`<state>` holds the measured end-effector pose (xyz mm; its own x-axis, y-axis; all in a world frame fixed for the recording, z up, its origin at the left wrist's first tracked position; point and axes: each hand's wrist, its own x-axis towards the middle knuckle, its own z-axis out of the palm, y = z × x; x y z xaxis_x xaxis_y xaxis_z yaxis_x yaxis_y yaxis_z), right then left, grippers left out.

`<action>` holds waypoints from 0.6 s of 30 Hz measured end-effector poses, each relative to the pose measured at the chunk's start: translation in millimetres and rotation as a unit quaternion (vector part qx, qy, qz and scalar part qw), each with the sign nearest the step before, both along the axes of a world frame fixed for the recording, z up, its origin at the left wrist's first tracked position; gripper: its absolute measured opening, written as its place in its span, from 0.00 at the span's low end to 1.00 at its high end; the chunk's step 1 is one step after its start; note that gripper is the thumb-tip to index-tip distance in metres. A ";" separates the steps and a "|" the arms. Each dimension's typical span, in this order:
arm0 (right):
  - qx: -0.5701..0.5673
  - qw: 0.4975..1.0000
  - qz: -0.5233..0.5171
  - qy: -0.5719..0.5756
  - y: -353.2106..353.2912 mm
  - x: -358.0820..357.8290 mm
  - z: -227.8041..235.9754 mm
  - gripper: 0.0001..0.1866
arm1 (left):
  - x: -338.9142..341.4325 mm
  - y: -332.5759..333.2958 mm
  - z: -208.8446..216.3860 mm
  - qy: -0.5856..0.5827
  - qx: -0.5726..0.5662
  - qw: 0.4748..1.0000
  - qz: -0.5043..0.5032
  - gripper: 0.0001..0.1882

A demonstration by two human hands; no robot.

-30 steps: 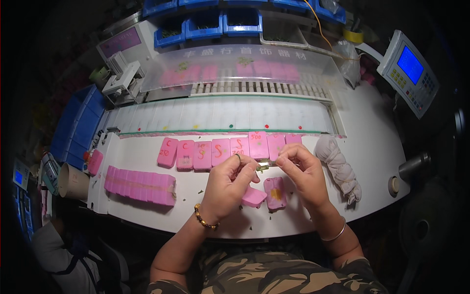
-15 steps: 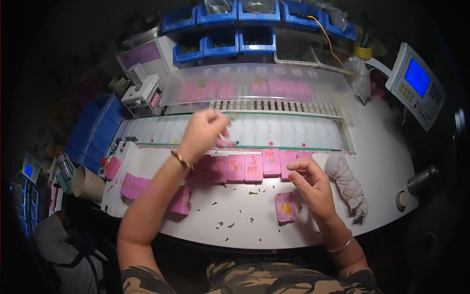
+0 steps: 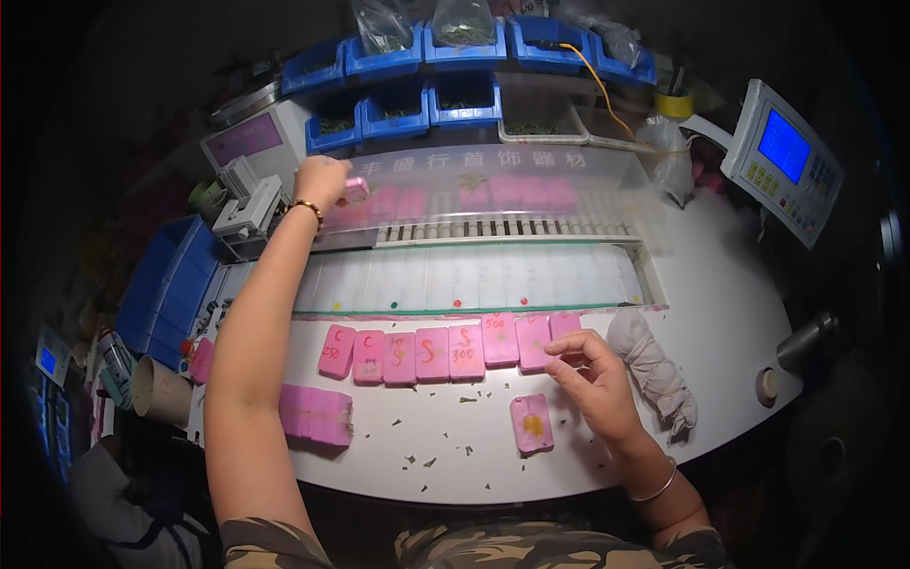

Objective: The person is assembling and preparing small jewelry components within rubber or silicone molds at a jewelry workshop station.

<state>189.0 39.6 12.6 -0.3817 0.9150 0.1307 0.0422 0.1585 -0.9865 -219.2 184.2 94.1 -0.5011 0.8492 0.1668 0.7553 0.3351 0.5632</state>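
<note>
My left hand [image 3: 320,182] is closed on a small pink rubber mould [image 3: 356,189], beside a clear sloping cover [image 3: 408,163]; its fingers partly hide the mould. My right hand [image 3: 597,384] hovers above the white table with fingers loosely curled, thumb and forefinger apart, and nothing visible in them. Near its fingertips ends a row of pink moulds [image 3: 432,353] with red markings. Closer to me lies a single pink mould [image 3: 532,424] with a yellow patch. A stack of pink moulds [image 3: 317,414] sits beside my left forearm.
Green scraps [image 3: 429,462] litter the table. Behind the row runs a white panelled strip [image 3: 474,275] with green edges. A twisted white cloth [image 3: 654,370] lies right; a keypad with a blue screen [image 3: 787,156] stands beyond. Blue bins [image 3: 393,114] line the back; a beige bucket [image 3: 161,391] is left.
My left hand has moved away and left with the mould, from over the white strip to the cover's left end. My right hand keeps nearly the same pose. The view has shifted slightly.
</note>
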 end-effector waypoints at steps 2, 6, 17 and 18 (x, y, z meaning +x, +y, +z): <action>-0.009 1.000 0.002 0.011 -0.6 1.9 0.1 0.09 | -1.3 -16.5 2.2 -0.315 0.150 0.937 0.021 0.16; 0.047 0.999 0.006 0.017 -5.6 -1.5 4.0 0.11 | 34.5 -61.9 -5.8 -0.722 0.198 0.660 -0.070 0.22; 0.395 0.914 -0.019 -0.089 -30.5 -20.0 22.3 0.22 | 216.1 -176.3 -65.6 -0.858 0.017 0.481 -0.177 0.11; 0.437 0.893 -0.025 -0.100 -29.9 -18.1 21.3 0.22 | 219.1 -179.4 -68.9 -0.860 0.017 0.479 -0.175 0.11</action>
